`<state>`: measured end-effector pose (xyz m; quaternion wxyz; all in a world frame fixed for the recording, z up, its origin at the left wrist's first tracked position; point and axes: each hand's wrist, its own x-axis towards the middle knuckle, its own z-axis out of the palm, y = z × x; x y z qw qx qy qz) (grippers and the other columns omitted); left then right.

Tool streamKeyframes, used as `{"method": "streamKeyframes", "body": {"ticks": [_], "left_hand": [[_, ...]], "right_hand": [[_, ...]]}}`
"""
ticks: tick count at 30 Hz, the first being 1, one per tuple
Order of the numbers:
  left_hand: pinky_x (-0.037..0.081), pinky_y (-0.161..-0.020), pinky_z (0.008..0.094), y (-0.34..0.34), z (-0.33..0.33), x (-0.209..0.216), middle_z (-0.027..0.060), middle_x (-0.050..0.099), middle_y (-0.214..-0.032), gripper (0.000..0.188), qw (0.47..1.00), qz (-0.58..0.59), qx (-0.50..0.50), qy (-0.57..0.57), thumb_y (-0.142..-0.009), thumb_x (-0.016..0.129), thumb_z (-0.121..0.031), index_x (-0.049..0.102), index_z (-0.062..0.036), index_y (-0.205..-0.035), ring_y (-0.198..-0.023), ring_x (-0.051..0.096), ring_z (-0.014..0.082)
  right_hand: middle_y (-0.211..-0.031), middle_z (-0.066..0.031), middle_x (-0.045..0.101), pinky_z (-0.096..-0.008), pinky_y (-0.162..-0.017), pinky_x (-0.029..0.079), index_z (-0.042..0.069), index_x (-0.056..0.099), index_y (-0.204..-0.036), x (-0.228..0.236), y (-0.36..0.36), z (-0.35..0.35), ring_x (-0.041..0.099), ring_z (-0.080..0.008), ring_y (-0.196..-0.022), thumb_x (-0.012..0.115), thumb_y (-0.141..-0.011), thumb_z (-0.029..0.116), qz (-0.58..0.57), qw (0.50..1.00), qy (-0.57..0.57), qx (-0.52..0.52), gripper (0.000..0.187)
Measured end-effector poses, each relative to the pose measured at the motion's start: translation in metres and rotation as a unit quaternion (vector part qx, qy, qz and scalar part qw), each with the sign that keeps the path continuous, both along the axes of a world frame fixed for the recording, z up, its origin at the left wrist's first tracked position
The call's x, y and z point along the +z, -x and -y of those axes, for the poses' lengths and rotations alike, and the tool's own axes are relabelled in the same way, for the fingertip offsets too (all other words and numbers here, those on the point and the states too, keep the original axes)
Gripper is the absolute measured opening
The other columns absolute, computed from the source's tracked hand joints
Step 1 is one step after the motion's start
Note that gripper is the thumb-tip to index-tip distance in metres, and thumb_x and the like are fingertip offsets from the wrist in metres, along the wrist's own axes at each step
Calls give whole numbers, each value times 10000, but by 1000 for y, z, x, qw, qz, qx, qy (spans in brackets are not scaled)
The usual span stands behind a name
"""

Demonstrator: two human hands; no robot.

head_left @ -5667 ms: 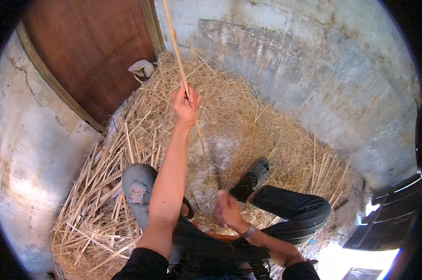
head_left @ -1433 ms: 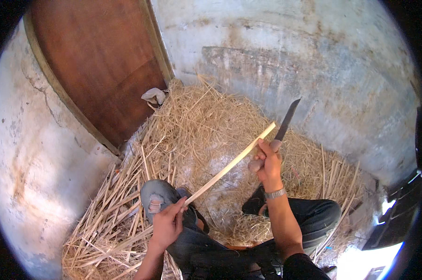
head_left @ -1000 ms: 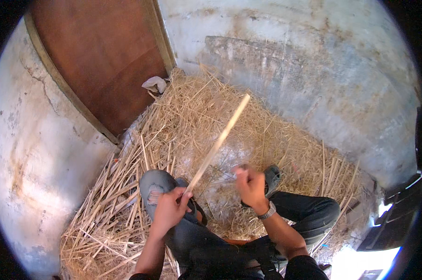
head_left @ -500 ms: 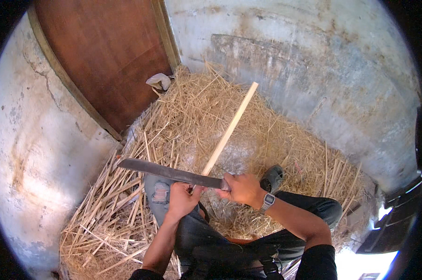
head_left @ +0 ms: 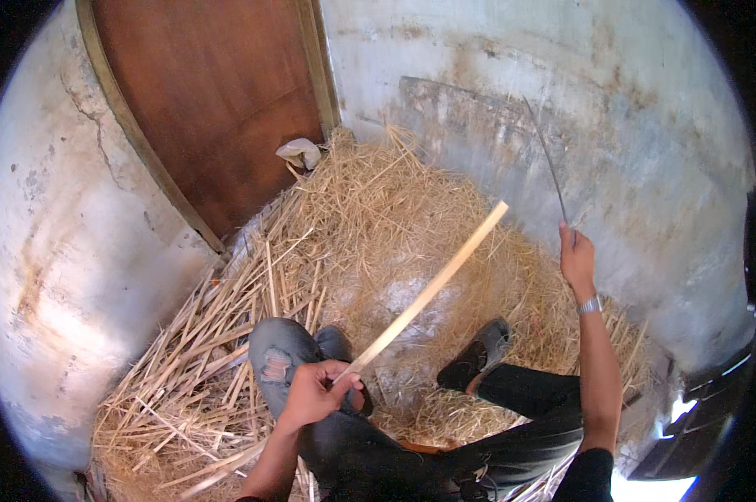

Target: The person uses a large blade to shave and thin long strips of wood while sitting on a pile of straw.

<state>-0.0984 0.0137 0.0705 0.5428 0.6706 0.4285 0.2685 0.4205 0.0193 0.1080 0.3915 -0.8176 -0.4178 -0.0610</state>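
A pale, flat strip of split wood or bamboo (head_left: 432, 291) slants up and to the right from my left hand (head_left: 318, 390). That hand is closed around its lower end, close beside my left knee. Out to the right, my right hand (head_left: 577, 259) is raised and wrapped around the handle of a machete (head_left: 548, 159). The long dark blade points up and away, seen nearly edge-on against the wall. The blade and the strip are well apart.
Curly shavings (head_left: 378, 192) cover the floor in front of me. Split strips (head_left: 202, 368) lie heaped at my left. A brown door (head_left: 211, 109) and stained walls (head_left: 646, 184) close off the far side. A white bag (head_left: 299, 153) lies by the door. My shoe (head_left: 478, 356) rests among the shavings.
My right hand has swung the machete away from the strip, up and to the right. The strip's far end now leans lower and further right, while my left hand still grips its near end.
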Motion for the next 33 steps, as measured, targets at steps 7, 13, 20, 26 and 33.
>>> {"method": "streamKeyframes", "body": {"ticks": [7, 13, 20, 26, 33], "left_hand": [[387, -442, 211, -28, -7, 3, 43, 678, -720, 167, 997, 52, 20, 61, -998, 611, -141, 648, 21, -1015, -468, 496, 43], [380, -434, 213, -30, -15, 6, 60, 658, -698, 279, 990, 103, -3, 99, -1052, 514, -222, 612, 30, -1122, -455, 494, 54], [407, -449, 230, -26, -9, -6, 48, 647, -662, 319, 1000, 5, 5, 5, -1054, 499, -243, 631, 10, -1194, -461, 517, 62], [469, -507, 255, -44, 10, -3, 58, 677, -670, 264, 994, -50, -10, -97, -1000, 593, -183, 652, 16, -1163, -535, 602, 89], [552, -573, 307, -79, 21, -7, 147, 716, -751, 267, 992, -4, -19, -126, -978, 625, -155, 650, 44, -1153, -653, 723, 204]], "right_hand": [[-620, -210, 496, -428, -567, 392, -46, 584, -789, -9, 37, 39, 480, -307, -565, 568, -985, 456, -23, 998, 16, 50, 540], [-593, -190, 564, -419, -536, 411, -59, 607, -755, -63, -79, 106, 474, -252, -499, 624, -929, 485, 94, 991, 80, -44, 571], [-657, -252, 625, -456, -624, 487, -61, 654, -713, -81, -138, 226, 632, -406, -646, 665, -863, 489, 42, 938, 338, -59, 571], [-783, -158, 713, -438, -706, 553, 41, 718, -898, -266, -141, 366, 694, -313, -717, 780, -650, 266, 39, 904, 426, 4, 341], [-792, -141, 690, -487, -703, 533, 57, 679, -971, -435, -4, 409, 667, -326, -744, 769, -801, 364, 7, 910, 413, -28, 363]]}}
